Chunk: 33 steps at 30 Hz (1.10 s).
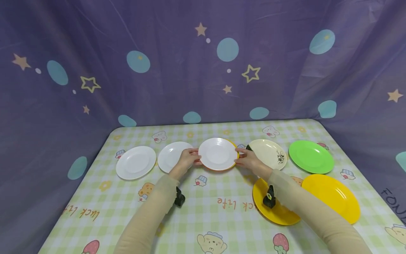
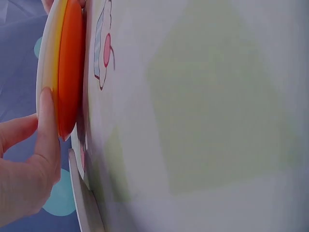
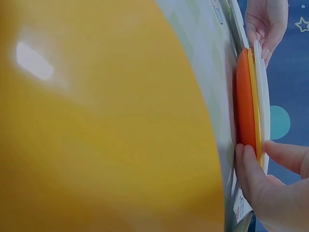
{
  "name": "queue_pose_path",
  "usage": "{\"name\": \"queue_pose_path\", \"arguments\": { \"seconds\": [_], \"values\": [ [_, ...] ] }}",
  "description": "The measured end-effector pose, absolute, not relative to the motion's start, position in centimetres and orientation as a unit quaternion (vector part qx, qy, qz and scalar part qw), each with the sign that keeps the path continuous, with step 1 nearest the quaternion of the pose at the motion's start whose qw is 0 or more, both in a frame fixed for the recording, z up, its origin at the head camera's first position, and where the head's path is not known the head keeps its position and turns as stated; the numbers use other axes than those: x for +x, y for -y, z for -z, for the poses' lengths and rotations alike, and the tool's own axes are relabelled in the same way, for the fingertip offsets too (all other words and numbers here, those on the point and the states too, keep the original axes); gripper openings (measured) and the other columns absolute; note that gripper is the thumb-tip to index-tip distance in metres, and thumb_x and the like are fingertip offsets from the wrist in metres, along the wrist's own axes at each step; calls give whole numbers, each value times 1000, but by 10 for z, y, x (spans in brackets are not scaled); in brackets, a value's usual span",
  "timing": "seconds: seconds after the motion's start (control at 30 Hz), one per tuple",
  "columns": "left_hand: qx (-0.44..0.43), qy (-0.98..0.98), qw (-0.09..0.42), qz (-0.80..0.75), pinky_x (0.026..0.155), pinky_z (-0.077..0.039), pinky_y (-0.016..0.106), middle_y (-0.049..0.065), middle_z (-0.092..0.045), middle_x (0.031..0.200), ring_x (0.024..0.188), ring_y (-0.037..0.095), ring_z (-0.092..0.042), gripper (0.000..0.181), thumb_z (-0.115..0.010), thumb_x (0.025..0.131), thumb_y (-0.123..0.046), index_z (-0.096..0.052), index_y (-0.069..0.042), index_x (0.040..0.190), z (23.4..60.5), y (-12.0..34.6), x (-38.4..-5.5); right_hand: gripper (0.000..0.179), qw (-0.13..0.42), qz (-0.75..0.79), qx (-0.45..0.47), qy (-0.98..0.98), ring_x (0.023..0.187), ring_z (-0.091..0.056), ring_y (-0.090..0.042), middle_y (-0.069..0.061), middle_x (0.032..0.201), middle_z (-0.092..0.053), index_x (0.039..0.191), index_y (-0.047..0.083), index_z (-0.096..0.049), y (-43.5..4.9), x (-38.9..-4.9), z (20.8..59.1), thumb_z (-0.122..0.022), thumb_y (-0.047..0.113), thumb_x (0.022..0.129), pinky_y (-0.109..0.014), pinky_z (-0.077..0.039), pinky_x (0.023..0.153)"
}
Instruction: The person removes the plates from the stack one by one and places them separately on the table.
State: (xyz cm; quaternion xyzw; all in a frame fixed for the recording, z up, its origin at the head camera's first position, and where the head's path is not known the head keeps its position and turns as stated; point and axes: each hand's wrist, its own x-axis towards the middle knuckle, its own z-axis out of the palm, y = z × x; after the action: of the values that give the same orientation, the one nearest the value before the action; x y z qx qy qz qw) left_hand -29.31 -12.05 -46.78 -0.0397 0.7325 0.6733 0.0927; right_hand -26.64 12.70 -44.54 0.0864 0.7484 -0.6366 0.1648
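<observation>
A white plate (image 1: 218, 154) lies on top of a stack at the middle of the table. Beneath it show the edges of a yellow plate (image 2: 62, 29) and an orange plate (image 2: 71, 63). My left hand (image 1: 187, 158) holds the white plate at its left edge, thumb above and a finger along the side. From the opposite side my right hand (image 1: 250, 160) pinches the rim, its thumb on the white plate and its fingertips (image 3: 249, 151) low beside the orange plate. The undersides of the stacked plates are hidden.
Two white plates, one at far left (image 1: 135, 163) and one nearer (image 1: 168, 155), lie left of the stack. To the right are a cream plate (image 1: 268, 151) with a dark flower print, a green plate (image 1: 311, 157) and two yellow plates (image 1: 336, 197). A purple curtain (image 1: 177, 88) stands behind the table.
</observation>
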Motion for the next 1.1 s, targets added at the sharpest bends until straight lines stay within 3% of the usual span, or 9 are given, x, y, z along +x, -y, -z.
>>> {"name": "queue_pose_path", "arguments": {
  "seconds": [0.4, 0.57, 0.63, 0.73, 0.9, 0.97, 1.1],
  "values": [
    [-81, -705, 127, -693, 72, -54, 35, 34, -47, 116, 58, 15, -59, 42, -45, 82, 14, -37, 16, 123, 411, 120, -254, 55, 164, 640, 86, -746, 72, -55, -14, -19, 101, -45, 132, -2, -37, -127, -265, 446, -54, -10, 81, -29, -53, 75],
    [-91, -701, 108, -699, 65, -55, 35, 32, -53, 111, 56, 17, -59, 41, -48, 80, 15, -41, 15, 120, 436, 127, -268, 53, 162, 630, 88, -754, 72, -55, -14, -18, 101, -45, 131, -2, -38, -127, -265, 447, -55, -9, 81, -28, -53, 75],
    [-54, -682, 101, -722, 60, -55, 35, 26, -59, 104, 56, 19, -60, 39, -53, 78, 13, -47, 12, 116, 458, 136, -281, 53, 162, 630, 86, -755, 72, -55, -13, -18, 100, -45, 131, -2, -39, -127, -265, 447, -55, -9, 81, -29, -53, 75],
    [-51, -675, 99, -729, 63, -55, 40, 25, -60, 101, 60, 24, -62, 39, -54, 77, 13, -49, 10, 115, 469, 142, -287, 54, 161, 633, 78, -754, 72, -55, -13, -18, 99, -44, 131, -4, -37, -127, -264, 447, -55, -10, 81, -30, -52, 76],
    [-100, -697, 94, -703, 60, -55, 34, 27, -58, 101, 55, 18, -59, 42, -49, 78, 15, -43, 14, 120, 437, 140, -265, 53, 158, 634, 78, -753, 72, -55, -13, -18, 100, -44, 131, -4, -38, -127, -264, 447, -54, -10, 81, -30, -52, 77],
    [-98, -698, 92, -703, 53, -54, 27, 23, -61, 95, 51, 13, -57, 42, -49, 78, 15, -43, 15, 120, 430, 141, -258, 53, 157, 633, 80, -754, 72, -55, -13, -18, 100, -44, 131, -3, -38, -127, -265, 447, -54, -10, 81, -30, -52, 77],
    [-102, -707, 88, -695, 49, -52, 22, 15, -62, 87, 50, 10, -56, 40, -50, 79, 13, -46, 12, 119, 432, 147, -258, 53, 159, 638, 75, -750, 73, -55, -13, -19, 101, -44, 131, -4, -37, -127, -265, 447, -54, -10, 81, -30, -52, 78]
  ]
}}
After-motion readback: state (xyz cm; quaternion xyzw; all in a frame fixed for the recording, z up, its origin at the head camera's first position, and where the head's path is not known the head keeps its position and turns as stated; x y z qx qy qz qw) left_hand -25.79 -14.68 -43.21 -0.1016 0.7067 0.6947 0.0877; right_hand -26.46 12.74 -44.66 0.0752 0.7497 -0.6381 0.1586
